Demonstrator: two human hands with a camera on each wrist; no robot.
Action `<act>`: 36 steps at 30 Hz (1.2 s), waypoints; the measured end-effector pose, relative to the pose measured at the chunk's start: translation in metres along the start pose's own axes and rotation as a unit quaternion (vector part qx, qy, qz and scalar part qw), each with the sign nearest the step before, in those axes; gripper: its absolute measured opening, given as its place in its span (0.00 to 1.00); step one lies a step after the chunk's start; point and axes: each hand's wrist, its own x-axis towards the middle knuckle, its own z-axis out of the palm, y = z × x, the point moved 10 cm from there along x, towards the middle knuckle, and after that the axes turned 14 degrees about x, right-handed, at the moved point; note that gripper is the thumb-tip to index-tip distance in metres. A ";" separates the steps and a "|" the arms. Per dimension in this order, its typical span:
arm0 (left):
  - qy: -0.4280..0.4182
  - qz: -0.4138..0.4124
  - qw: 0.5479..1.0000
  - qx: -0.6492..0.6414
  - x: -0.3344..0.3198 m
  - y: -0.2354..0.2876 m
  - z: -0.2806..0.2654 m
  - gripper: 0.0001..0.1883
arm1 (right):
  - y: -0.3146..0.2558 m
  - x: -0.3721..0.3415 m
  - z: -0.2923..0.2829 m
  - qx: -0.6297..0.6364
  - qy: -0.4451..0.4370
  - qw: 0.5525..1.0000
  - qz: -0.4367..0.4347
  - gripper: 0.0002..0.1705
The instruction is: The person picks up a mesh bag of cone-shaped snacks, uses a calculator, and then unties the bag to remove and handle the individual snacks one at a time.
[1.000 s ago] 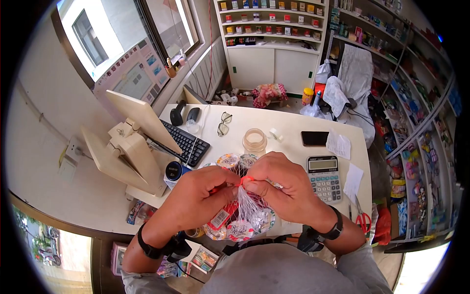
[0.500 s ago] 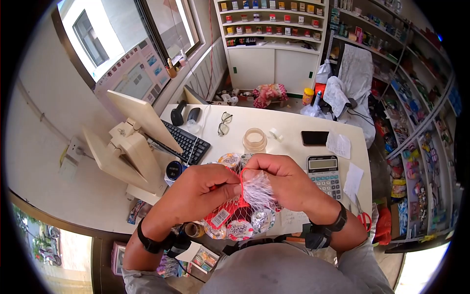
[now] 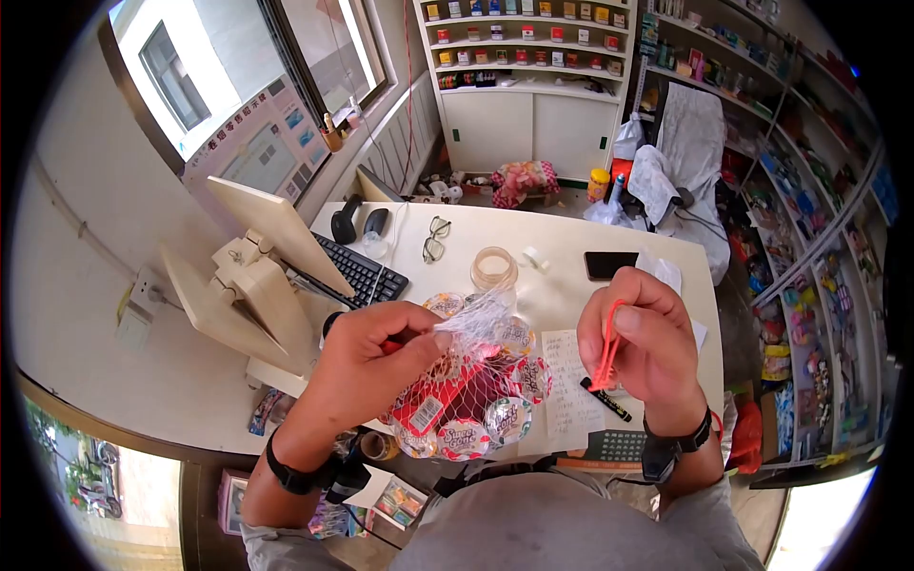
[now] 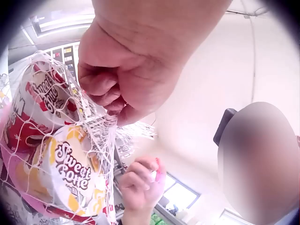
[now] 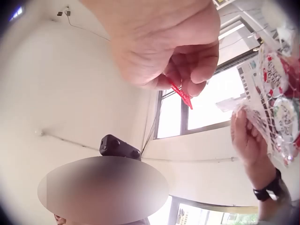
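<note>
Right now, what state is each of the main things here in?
Net bag: neck bunched, held by the left hand
Sweet Cone packs: inside the bag, tops covered
Red band: off the bag, held by the right hand
Phone: screen dark
Cabinet doors: shut

Eyeglasses (image 3: 437, 238) near keyboard (image 3: 364, 271); tape roll (image 3: 493, 277) between eyeglasses and phone (image 3: 611, 265).
</note>
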 end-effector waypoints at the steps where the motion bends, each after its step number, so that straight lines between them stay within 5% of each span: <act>1: 0.013 -0.015 0.999 -0.030 -0.003 0.000 -0.004 0.07 | 0.004 -0.003 -0.008 -0.004 0.014 1.000 0.003 0.10; 5: 0.091 0.036 0.994 -0.046 -0.014 0.016 -0.027 0.05 | 0.015 -0.019 -0.038 -0.023 0.113 0.992 0.044 0.09; 11: 0.213 0.096 0.972 0.020 -0.032 0.028 -0.063 0.02 | 0.019 -0.033 -0.061 -0.029 0.140 0.989 0.042 0.08; 17: 0.250 0.047 0.967 -0.026 -0.066 0.017 -0.078 0.17 | 0.022 -0.050 -0.072 -0.057 0.184 0.980 0.056 0.10; 20: 0.093 0.200 0.971 -0.088 -0.101 0.050 -0.038 0.25 | 0.028 -0.066 -0.082 -0.037 0.220 0.972 0.081 0.10; 21: -0.167 0.234 0.940 -0.184 -0.113 0.068 0.019 0.25 | 0.033 -0.082 -0.093 -0.040 0.247 0.963 0.103 0.10; 22: -0.316 0.175 0.897 -0.253 -0.114 0.065 0.055 0.31 | 0.039 -0.089 -0.099 -0.041 0.248 0.961 0.117 0.10; 23: -0.298 0.054 0.921 -0.246 -0.113 0.056 0.078 0.27 | 0.047 -0.096 -0.103 -0.040 0.245 0.960 0.132 0.10; 24: -0.316 0.022 0.920 -0.231 -0.118 0.029 0.108 0.23 | 0.055 -0.102 -0.108 -0.055 0.242 0.959 0.134 0.10; 26: -0.407 -0.160 0.827 -0.354 -0.121 -0.010 0.169 0.20 | 0.071 -0.113 -0.113 -0.080 0.228 0.960 0.139 0.09; 29: -0.375 -0.280 0.759 -0.453 -0.114 -0.036 0.224 0.18 | 0.077 -0.133 -0.105 -0.044 0.271 0.940 0.202 0.09; 36: -0.284 -0.298 0.710 -0.572 -0.105 -0.046 0.290 0.26 | 0.049 -0.177 -0.125 -0.044 0.231 0.937 0.257 0.10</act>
